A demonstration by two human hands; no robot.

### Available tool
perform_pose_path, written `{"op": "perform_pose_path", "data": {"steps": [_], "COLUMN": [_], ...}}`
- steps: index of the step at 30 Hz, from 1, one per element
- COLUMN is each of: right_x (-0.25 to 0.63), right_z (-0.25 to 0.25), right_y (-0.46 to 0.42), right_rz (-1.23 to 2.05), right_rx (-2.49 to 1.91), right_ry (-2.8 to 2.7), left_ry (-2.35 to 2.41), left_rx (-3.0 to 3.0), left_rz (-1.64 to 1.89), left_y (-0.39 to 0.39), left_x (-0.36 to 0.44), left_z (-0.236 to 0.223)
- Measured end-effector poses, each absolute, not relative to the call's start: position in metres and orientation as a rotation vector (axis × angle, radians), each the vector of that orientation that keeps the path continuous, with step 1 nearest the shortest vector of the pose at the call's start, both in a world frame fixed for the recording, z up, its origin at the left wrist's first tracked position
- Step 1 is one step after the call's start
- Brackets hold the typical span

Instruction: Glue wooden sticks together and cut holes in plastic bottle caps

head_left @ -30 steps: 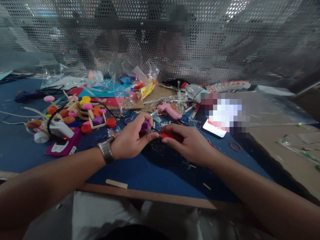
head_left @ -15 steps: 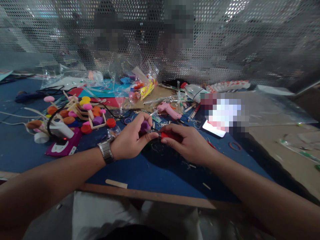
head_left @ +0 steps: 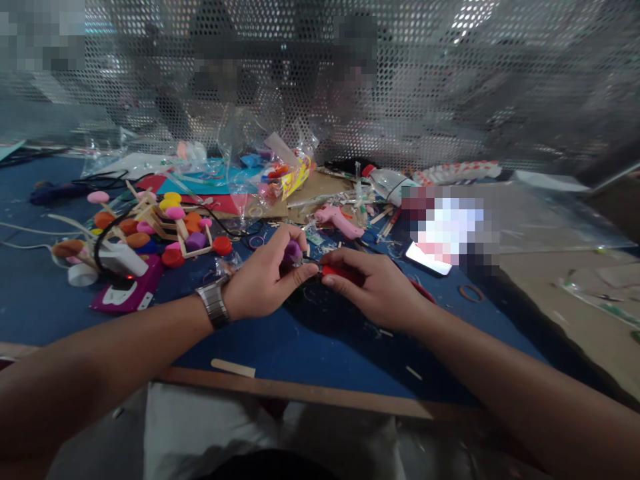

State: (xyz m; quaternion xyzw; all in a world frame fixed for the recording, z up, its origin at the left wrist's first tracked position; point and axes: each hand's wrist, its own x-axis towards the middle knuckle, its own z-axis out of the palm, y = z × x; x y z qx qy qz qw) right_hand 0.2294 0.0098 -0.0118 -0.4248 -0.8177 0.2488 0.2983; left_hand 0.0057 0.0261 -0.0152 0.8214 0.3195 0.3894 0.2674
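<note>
My left hand (head_left: 265, 279), with a metal watch on its wrist, is closed around a purple bottle cap (head_left: 293, 253). My right hand (head_left: 383, 287) grips red-handled pliers (head_left: 345, 273), and part of a red handle shows beyond the palm. The dark metal jaws meet the cap at my left thumb and fingertips. What exactly lies between the jaws is hidden by the fingers. Both hands are over the blue tabletop (head_left: 320, 360), in front of a pink glue gun (head_left: 337, 220).
At left stands a stick model (head_left: 165, 220) with coloured discs, beside a purple power strip (head_left: 130, 290). A lit phone (head_left: 430, 259), a bottle (head_left: 387, 183) and a ring (head_left: 471, 293) lie right. A popsicle stick (head_left: 233, 367) rests near the front edge. Perforated mesh (head_left: 300, 87) rises behind.
Both hands stay almost in place. The purple cap has turned slightly in my left fingers, and the pliers' red handle shows more beyond my right palm.
</note>
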Motion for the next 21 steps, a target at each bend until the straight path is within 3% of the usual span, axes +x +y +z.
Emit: {"op": "perform_pose_path", "data": {"steps": [21], "right_x": [0.2285], "right_z": [-0.0073], "right_y": [0.008], "right_rz": [0.665], "right_rx": [-1.081], "right_ry": [-2.169], "left_ry": [0.819], "left_rx": [2.238], "left_rz": [1.079], "left_y": [0.0233], "left_x": [0.0072], "left_z": [-0.0111]}}
